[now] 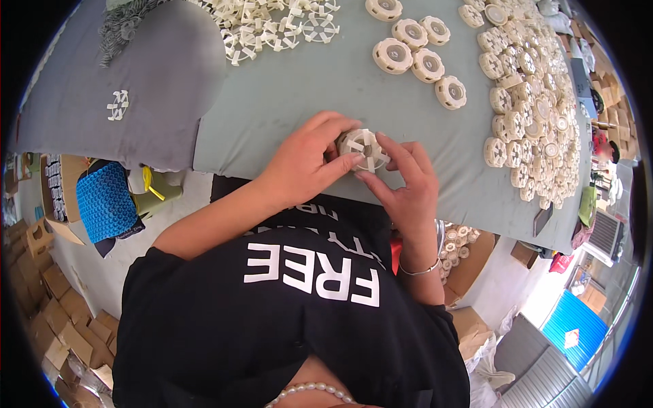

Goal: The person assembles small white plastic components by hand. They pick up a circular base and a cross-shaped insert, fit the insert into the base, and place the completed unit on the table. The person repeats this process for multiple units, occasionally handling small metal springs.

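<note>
Between my hands, close to the table's near edge, is a round cream plastic housing (367, 144) with a white spoked ring on its upper face. My left hand (314, 151) wraps its left side, thumb pressed on the spokes. On the other side my right hand (410, 178) grips the rim between thumb and fingers. The underside of the housing is hidden. Beyond them lie several cream round housings (393, 56) with clear centres. At the far middle sits a heap of loose white spoked rings (272, 30).
Piled housings (537, 115) cover the right of the green-grey table (272, 95). One spoked ring (118, 105) lies alone at left, near a heap of dark grey pieces (119, 30). Below the table, a blue woven seat cover (107, 202) is at left and a cardboard box (478, 266) of parts at right.
</note>
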`<state>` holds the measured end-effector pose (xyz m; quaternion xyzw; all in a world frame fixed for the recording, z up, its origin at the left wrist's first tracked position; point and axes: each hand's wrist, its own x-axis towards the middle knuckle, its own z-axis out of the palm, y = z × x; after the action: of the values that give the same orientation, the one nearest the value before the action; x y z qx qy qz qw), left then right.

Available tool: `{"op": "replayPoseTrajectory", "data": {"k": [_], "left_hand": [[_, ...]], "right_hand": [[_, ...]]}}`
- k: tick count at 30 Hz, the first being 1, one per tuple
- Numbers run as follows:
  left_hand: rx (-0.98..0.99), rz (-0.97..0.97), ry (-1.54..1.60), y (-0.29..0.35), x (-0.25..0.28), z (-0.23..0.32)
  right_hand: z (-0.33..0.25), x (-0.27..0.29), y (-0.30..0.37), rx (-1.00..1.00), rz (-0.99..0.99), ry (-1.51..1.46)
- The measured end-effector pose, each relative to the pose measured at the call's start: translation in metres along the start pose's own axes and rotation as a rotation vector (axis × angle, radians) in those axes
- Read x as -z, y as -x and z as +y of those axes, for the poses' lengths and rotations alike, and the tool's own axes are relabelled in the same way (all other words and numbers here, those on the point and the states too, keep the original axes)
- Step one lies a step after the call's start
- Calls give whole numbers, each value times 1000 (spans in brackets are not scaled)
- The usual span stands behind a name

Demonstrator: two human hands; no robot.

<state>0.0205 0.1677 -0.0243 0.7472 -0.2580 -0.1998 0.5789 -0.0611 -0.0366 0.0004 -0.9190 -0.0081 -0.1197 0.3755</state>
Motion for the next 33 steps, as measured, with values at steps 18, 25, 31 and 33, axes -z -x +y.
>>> {"op": "replayPoseTrajectory", "data": {"k": [18, 25, 31, 33], "left_hand": [[85, 394, -409, -10, 64, -13], [-33, 777, -1000, -47, 124, -41], [-6, 589, -898, -17, 100, -39], [-66, 576, -864, -7, 83, -30]], "right_hand": [[86, 69, -14, -116, 321, 827], [103, 29, -111, 4, 166, 292], [52, -9, -70, 38, -36, 156], [39, -16, -52, 81, -22, 184]]}}
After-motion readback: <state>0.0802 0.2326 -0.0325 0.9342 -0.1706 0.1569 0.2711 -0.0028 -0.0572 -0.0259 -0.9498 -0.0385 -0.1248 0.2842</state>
